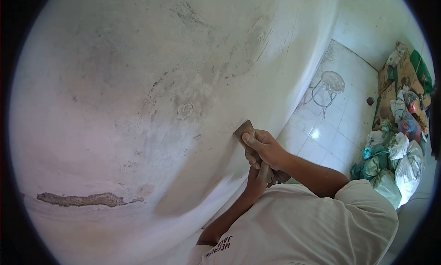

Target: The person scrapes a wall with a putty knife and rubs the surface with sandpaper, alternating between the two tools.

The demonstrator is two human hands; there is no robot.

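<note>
A flat, worn metal scraper has its blade edge at the whitish wall. My right hand is closed around the scraper's upper part, its thumb lying along the blade. Just below, my left hand is closed around what looks like the scraper's lower end, mostly covered by the fingers. A dark brown shape shows beside my left hand, too covered to name. Grey scuffs and rough spots mark the wall's surface around the blade.
A long chipped gap runs along the wall at lower left. On the tiled floor stands a round-topped metal stool, with a small dark object near it. Stuffed plastic bags and cardboard are piled at the right.
</note>
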